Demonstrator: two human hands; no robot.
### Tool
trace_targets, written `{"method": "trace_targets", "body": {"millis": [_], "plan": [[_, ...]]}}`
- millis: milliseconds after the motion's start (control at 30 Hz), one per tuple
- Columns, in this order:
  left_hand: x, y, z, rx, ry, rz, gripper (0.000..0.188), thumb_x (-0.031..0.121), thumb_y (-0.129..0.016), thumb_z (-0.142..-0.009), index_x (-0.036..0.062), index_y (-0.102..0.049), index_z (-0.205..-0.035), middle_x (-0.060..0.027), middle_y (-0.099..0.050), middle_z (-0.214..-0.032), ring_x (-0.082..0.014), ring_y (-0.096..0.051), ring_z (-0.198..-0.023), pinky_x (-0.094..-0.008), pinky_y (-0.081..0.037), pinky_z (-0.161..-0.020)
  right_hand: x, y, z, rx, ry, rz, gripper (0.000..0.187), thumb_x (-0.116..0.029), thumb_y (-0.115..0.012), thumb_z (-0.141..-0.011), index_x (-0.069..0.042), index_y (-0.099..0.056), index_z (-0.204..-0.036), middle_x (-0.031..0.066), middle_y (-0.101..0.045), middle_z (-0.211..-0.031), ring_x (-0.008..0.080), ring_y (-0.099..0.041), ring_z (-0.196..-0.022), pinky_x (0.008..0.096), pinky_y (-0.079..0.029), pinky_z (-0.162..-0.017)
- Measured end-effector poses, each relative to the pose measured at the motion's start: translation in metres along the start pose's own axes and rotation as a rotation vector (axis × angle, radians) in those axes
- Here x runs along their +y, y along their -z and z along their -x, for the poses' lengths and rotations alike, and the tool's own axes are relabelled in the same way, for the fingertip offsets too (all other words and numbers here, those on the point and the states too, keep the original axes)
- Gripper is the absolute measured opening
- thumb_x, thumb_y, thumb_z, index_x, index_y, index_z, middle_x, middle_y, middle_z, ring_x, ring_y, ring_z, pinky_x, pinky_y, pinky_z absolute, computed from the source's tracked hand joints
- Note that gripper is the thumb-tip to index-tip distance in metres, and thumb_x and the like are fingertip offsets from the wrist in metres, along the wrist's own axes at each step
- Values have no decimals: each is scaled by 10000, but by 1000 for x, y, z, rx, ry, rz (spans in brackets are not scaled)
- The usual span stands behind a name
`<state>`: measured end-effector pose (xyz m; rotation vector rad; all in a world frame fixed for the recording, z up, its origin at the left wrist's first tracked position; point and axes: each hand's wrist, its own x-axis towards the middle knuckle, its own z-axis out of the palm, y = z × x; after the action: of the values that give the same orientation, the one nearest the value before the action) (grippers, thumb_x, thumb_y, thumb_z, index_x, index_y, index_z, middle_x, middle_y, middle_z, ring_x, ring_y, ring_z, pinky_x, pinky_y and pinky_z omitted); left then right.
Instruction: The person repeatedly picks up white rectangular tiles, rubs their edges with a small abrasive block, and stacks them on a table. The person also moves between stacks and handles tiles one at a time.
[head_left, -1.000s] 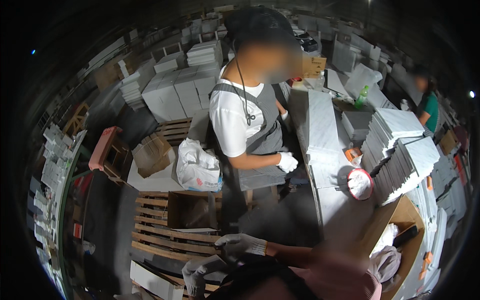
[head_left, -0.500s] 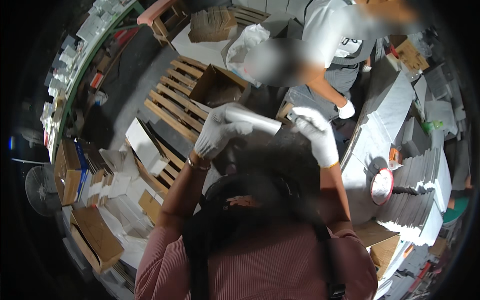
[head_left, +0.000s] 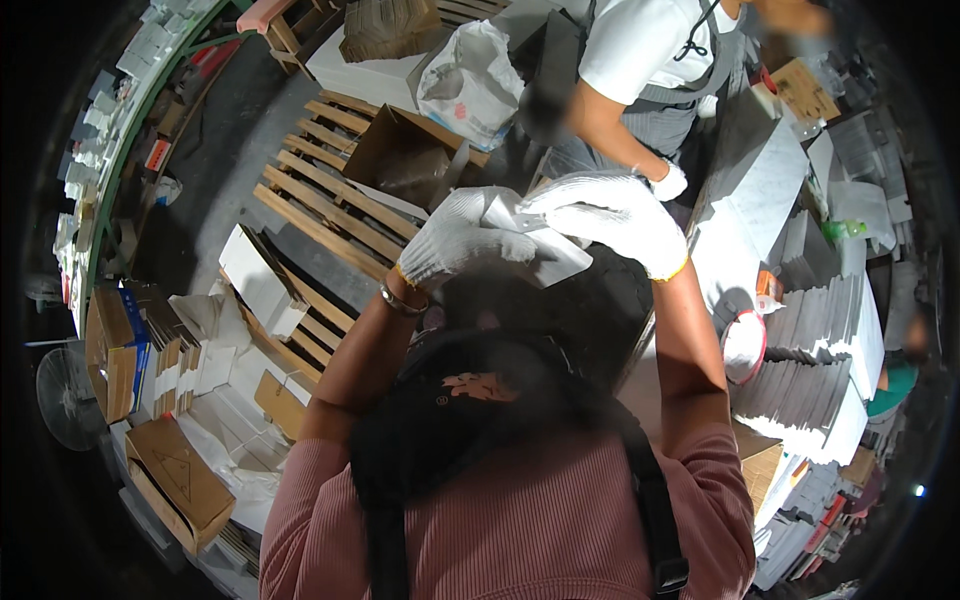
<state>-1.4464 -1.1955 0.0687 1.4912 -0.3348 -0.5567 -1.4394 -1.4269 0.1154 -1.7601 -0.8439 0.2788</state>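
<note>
In front of my chest, my left hand, in a white knit glove, is closed around a white, flat-sided piece that looks like a small folded carton. Its far end is tilted downward to the right. My right hand, gloved the same way, arches over the top of that piece, its fingers pressed together at the upper edge. A small greyish sliver shows by those fingertips, too small to name. The fingers hide the piece's upper side.
Ahead stand wooden pallets, an open cardboard box and a white sack. A co-worker's gloved hand is at the far right, beside a table with stacks of grey-white sheets and a red-rimmed bowl. Cartons lie left.
My right hand has come left and onto the white piece, which it was apart from before. The piece has turned in my left hand. The view has shifted, and the co-worker has straightened up.
</note>
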Motion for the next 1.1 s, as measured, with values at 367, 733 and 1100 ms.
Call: {"method": "trace_targets", "body": {"millis": [367, 733, 1100], "plan": [[-13, 12, 5, 42, -130, -54, 341, 194, -849, -690, -7, -697, -919, -34, -684, -800, -99, -644, -714, -228, -517, -631, 1, -4, 25, 50, -160, -57, 202, -56, -639, -877, 36, -711, -1042, 142, -704, -1032, 217, -671, -941, 311, -524, -817], [-16, 19, 21, 202, -88, -49, 325, 207, -815, -753, 2, -677, -964, -33, -685, -869, -114, -643, -812, -252, -513, -721, 8, -8, 25, 33, -197, -47, 205, -35, -592, -916, -13, -708, -1083, 93, -715, -940, 124, -637, -754, 244, -503, -666], [-62, 17, -57, 258, -50, 485, 387, 114, -567, -933, -50, -480, -1272, -181, -588, -1230, -298, -608, -1065, -395, -500, -923, 100, -9, 76, 804, 44, -1162, 556, -82, -607, -908, -98, -412, -1429, 41, -631, -968, 125, -638, -778, 223, -532, -610]]}}
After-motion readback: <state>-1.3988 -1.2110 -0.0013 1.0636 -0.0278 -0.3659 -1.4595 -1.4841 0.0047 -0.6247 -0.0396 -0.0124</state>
